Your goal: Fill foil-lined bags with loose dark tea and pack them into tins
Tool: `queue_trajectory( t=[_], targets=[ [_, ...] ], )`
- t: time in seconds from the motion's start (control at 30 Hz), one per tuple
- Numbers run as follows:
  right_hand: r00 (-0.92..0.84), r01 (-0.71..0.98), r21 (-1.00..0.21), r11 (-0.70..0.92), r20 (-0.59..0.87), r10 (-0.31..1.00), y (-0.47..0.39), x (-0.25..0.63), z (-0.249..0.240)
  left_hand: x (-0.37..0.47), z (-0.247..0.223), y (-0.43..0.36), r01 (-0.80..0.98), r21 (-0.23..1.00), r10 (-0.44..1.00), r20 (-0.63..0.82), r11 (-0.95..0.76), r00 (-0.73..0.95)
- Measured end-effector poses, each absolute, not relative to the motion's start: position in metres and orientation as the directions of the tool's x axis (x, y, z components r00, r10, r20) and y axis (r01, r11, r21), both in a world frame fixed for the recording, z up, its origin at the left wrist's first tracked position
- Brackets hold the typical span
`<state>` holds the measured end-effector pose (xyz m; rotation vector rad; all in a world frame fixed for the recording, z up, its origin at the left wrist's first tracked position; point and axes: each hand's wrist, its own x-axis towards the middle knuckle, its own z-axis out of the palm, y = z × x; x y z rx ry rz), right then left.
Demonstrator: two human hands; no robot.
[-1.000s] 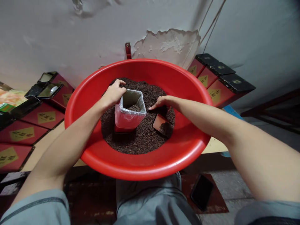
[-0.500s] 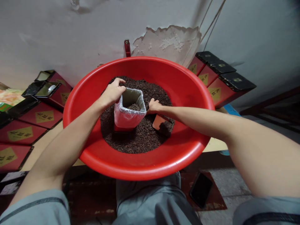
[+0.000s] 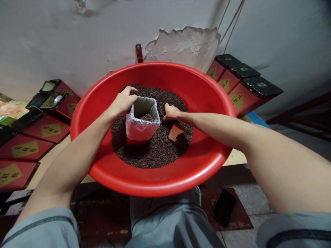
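A large red plastic basin (image 3: 165, 184) holds a bed of dark loose tea leaves (image 3: 152, 156). Upright on the leaves stands a red tin (image 3: 141, 132) with a clear plastic liner folded over its rim and some tea inside. My left hand (image 3: 124, 101) is closed on the tin's far left rim. To the right of the tin, my right hand (image 3: 172, 112) is down at the leaves with its fingers curled in among them; the fingertips are partly hidden. Just below that hand, a small orange-lined, dark-edged scoop or lid (image 3: 178, 136) lies tilted, partly filled with tea.
Red tins with yellow labels (image 3: 24, 150) line the left side, two of them uncapped (image 3: 53, 100). Several black-lidded tins (image 3: 258, 88) stand at the right. A phone (image 3: 223, 207) lies on the dark red bench below. A peeling wall (image 3: 183, 44) rises behind the basin.
My right hand has shifted slightly up and away from the tin's side, its fingers more curled. My left hand and the tin stay in place. The view has shifted a little.
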<state>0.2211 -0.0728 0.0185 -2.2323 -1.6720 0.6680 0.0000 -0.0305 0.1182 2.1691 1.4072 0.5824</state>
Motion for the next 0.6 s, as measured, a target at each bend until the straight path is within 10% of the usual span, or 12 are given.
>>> queue_trajectory(
  t=[0.17, 0.6],
  targets=[
    [0.195, 0.845, -0.452, -0.285, -0.237, 0.952, -0.06, 0.222, 0.035, 0.0, 0.118, -0.031, 0.716, 0.614, 0.926, 0.068, -0.332, 0.371],
    [0.285, 0.192, -0.979, 0.074, 0.127, 0.95, -0.042, 0.205, 0.093, 0.001, 0.117, -0.031, 0.71, 0.628, 0.931, 0.066, -0.319, 0.36]
  ],
)
